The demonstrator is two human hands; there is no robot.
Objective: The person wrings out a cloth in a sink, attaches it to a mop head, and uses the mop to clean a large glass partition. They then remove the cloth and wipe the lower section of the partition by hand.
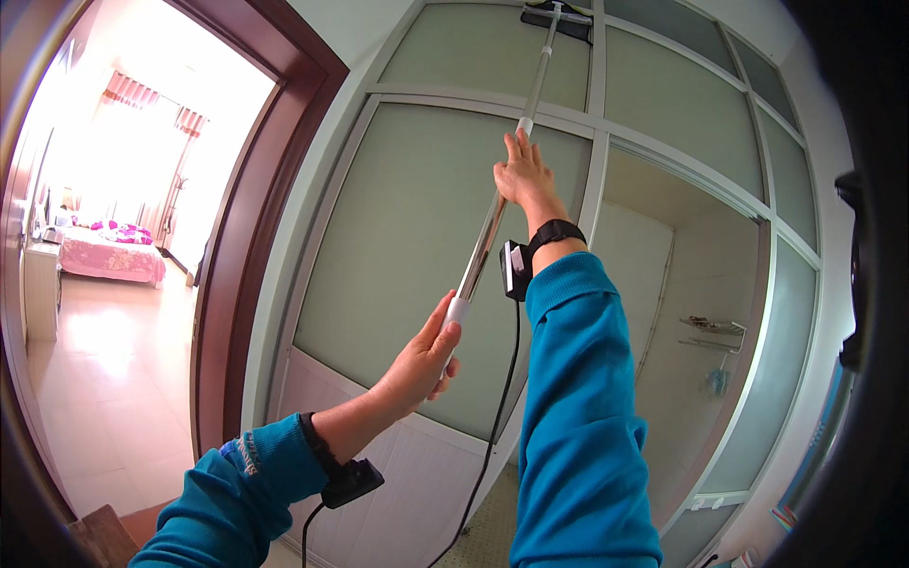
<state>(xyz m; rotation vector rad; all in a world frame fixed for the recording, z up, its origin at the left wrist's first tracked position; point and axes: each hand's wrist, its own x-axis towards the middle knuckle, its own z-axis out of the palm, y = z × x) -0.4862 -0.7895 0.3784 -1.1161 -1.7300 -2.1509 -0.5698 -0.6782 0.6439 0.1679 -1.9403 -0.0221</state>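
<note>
A telescopic metal pole [483,248] slants upward in front of a partition with frosted panels and white frames. My left hand [422,355] is wrapped around the white grip at its lower end. Higher up, my right hand [525,174] holds the pole just below a white collar [525,124], its fingers stretched along the shaft. A wide flat cleaning head with dark cloth [568,27] tops the pole. It lies over the upper frosted panel [483,50], by a vertical frame bar [596,64]; whether it presses on the panel cannot be told.
Black devices with cables are strapped at my right wrist [515,270] and left wrist [353,484]. At left, a brown door frame [241,213] borders a bright room with a bed [110,255]. Through the partition's doorway hangs a wire rack [714,330].
</note>
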